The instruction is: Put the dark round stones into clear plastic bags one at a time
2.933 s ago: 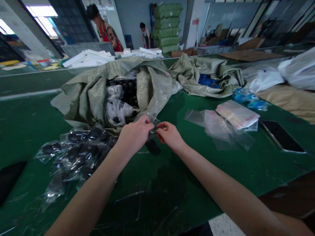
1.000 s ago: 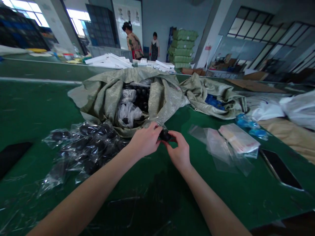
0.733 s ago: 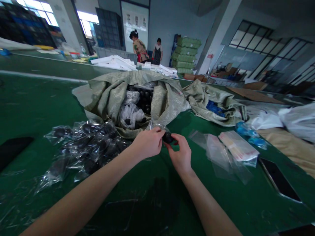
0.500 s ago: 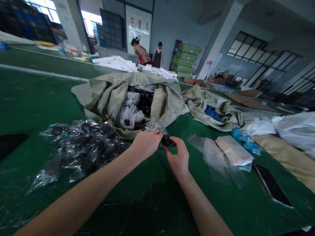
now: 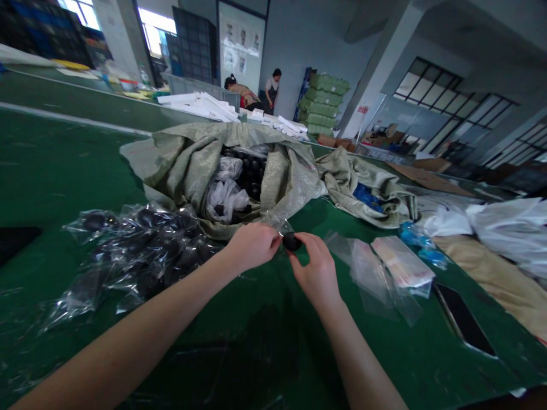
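My left hand point(image 5: 255, 244) is closed on a clear plastic bag point(image 5: 276, 221), whose upper part sticks up past the fingers. My right hand point(image 5: 315, 263) pinches a round black object point(image 5: 292, 241) between thumb and fingers, at the mouth of the bag. Whether the object is partly inside the film I cannot tell. Behind both hands an open woven sack point(image 5: 173, 171) holds many such black round pieces point(image 5: 253, 171) and some crumpled plastic. Left of my left forearm lies a heap of black pieces in clear bags point(image 5: 158, 245).
Flat clear bags point(image 5: 401, 265) and a phone point(image 5: 465, 319) lie to the right on the green table point(image 5: 256, 341). A second sack point(image 5: 342, 176) with blue contents stands behind them. White strips point(image 5: 200, 105) lie farther back, and two people work beyond.
The black object and my right hand have shifted slightly right, and my left hand slightly left. In the background, one person has bent lower.
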Demonstrator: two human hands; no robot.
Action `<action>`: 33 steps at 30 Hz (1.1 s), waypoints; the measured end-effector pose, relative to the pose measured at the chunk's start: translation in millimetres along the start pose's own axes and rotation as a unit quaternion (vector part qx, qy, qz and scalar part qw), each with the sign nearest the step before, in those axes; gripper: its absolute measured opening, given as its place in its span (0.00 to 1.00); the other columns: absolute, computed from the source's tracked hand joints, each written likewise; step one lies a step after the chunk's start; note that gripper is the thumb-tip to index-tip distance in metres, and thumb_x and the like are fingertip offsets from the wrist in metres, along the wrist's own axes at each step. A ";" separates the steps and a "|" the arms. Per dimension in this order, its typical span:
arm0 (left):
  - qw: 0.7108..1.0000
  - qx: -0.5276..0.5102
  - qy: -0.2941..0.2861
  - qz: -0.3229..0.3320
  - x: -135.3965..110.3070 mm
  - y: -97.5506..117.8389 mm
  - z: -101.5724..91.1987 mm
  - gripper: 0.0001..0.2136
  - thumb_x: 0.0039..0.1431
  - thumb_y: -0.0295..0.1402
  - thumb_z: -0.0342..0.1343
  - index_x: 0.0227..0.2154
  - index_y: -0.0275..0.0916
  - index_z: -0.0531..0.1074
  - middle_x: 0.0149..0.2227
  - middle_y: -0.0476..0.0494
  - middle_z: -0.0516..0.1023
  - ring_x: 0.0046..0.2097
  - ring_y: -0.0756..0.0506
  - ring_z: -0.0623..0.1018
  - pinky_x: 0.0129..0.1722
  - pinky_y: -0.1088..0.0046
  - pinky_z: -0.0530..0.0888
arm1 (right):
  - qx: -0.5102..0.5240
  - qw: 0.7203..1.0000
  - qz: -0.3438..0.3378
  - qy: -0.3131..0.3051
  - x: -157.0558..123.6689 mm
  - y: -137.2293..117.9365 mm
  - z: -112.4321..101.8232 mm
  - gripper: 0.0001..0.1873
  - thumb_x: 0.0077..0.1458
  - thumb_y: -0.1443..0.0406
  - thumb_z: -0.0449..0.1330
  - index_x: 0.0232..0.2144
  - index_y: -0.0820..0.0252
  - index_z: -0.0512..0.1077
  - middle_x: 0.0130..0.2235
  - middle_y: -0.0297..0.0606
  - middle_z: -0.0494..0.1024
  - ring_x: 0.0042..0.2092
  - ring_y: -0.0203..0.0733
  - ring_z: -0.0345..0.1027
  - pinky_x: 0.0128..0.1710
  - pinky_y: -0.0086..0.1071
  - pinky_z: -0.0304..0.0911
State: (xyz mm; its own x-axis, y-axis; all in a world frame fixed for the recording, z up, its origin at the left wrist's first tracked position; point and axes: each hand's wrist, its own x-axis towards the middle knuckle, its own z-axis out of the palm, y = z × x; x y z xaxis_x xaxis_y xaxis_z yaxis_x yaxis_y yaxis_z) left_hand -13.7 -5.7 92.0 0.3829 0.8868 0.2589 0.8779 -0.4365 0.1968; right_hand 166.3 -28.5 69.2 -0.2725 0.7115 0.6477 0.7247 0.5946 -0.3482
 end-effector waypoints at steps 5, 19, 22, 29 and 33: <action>0.999 0.012 0.032 -0.015 -1.2 7.1 0.0 0.10 0.63 0.35 0.46 0.40 0.39 0.71 0.32 0.42 0.79 0.34 0.41 0.80 0.34 0.66 0.74 | -0.007 1.000 0.003 0.025 3.1 1.1 -7.5 0.17 0.53 0.70 0.62 0.46 0.57 0.68 0.44 0.44 0.74 0.48 0.50 0.68 0.50 0.47 0.66; 0.990 -0.074 0.112 -0.031 0.7 1.2 23.2 0.16 0.62 0.40 0.40 0.40 0.39 0.70 0.37 0.40 0.79 0.30 0.39 0.80 0.29 0.65 0.71 | -0.015 0.999 0.029 0.042 -4.0 3.4 -0.3 0.19 0.55 0.65 0.63 0.50 0.53 0.70 0.50 0.42 0.70 0.52 0.44 0.64 0.52 0.38 0.65; 0.990 -0.072 0.111 -0.041 -1.4 4.4 22.1 0.15 0.62 0.41 0.39 0.39 0.40 0.68 0.33 0.41 0.79 0.28 0.39 0.79 0.28 0.65 0.70 | 0.005 0.999 0.032 0.041 -7.3 6.1 3.4 0.19 0.57 0.66 0.60 0.52 0.52 0.69 0.54 0.43 0.67 0.55 0.43 0.63 0.55 0.38 0.64; 0.988 -0.100 0.111 -0.035 -1.5 5.1 26.7 0.15 0.61 0.44 0.39 0.37 0.43 0.68 0.29 0.44 0.79 0.26 0.41 0.78 0.27 0.67 0.69 | 0.039 0.997 0.070 0.004 -6.9 11.3 9.2 0.18 0.61 0.66 0.56 0.54 0.51 0.68 0.51 0.43 0.69 0.49 0.42 0.69 0.48 0.35 0.70; 0.982 -0.157 0.094 -0.056 -1.3 8.5 18.9 0.15 0.61 0.42 0.44 0.39 0.39 0.70 0.32 0.43 0.80 0.28 0.43 0.78 0.29 0.69 0.69 | 0.096 0.993 0.070 0.015 -2.3 11.6 9.8 0.19 0.58 0.69 0.57 0.52 0.53 0.69 0.47 0.43 0.70 0.49 0.42 0.69 0.49 0.37 0.69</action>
State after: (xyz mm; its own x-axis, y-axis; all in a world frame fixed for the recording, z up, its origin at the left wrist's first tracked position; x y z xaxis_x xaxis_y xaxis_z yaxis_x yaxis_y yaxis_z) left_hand -1.2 -7.7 75.5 0.2032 0.9011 0.3831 0.7687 -0.3892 0.5076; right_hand 169.1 -19.5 57.0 -0.1572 0.7826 0.6024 0.6200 0.5530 -0.5566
